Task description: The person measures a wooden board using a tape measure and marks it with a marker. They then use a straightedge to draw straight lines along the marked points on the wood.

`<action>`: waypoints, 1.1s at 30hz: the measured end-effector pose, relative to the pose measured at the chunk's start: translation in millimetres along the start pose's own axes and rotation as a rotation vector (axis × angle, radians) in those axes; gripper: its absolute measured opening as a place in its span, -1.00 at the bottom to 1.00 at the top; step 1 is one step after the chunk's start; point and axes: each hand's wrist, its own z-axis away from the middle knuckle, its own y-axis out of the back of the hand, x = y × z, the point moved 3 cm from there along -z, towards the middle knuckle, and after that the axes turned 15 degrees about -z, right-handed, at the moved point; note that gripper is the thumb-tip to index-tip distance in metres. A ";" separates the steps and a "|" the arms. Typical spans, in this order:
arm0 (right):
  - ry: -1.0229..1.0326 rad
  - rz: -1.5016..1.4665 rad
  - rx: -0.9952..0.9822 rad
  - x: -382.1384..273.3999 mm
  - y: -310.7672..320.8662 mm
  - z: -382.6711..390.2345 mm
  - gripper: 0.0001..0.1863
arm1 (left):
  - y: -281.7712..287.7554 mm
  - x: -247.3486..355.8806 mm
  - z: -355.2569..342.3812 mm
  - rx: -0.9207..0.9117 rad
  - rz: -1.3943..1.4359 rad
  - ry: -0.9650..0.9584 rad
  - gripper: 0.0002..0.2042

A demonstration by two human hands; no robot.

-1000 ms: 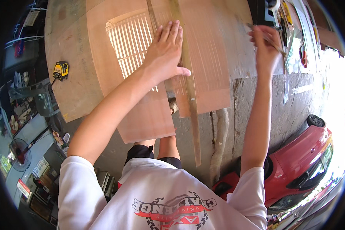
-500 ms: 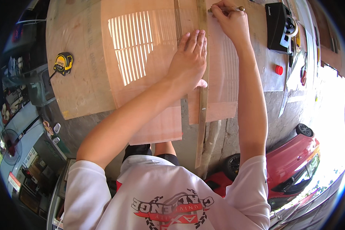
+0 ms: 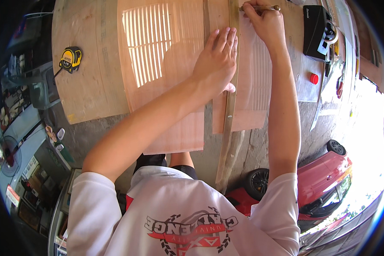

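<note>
My left hand (image 3: 217, 55) lies flat with fingers stretched out, pressing on a long narrow wooden strip (image 3: 227, 121). Its thumb reaches over the strip's right side. The strip runs from the top of the view toward my body, across reddish plywood sheets (image 3: 166, 100). At the upper right, my right hand (image 3: 266, 23) is closed around a slim brownish pen (image 3: 271, 7). The pen lies at a low slant, its tip beside the strip's right edge on the thin plywood piece (image 3: 254, 85). Any line under the tip is too small to make out.
A yellow-and-black tape measure (image 3: 71, 59) sits on the left board. To the right are a black case (image 3: 315, 34), a tape roll (image 3: 331, 33), a red cap (image 3: 314, 79) and red-handled scissors (image 3: 340, 87). A red car (image 3: 320, 175) stands beyond, lower right.
The view has shifted slightly, so the strip and both hands appear a little farther right and higher. Both hands keep about the same places along the strip.
</note>
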 end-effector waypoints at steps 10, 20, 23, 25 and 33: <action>-0.085 -0.004 0.045 -18.8 -1.4 102.4 -0.88 | 0.5 -0.8 0.4 -0.026 -0.035 -0.009 0.22; -0.314 -0.101 0.057 -44.6 2.5 246.0 -0.94 | 14.0 -0.7 -3.1 -0.174 -0.082 -0.028 0.34; -0.377 -0.036 -0.020 -59.8 9.1 283.5 -0.96 | 24.7 -0.7 -7.7 -0.366 -0.102 -0.094 0.30; -0.362 -0.150 0.141 -70.5 21.7 295.2 -0.96 | 27.2 0.2 -9.4 -0.403 -0.099 -0.090 0.29; -0.232 -0.281 0.408 -54.5 87.8 192.6 -0.84 | 3.2 3.2 -4.3 -0.114 -0.085 -0.016 0.37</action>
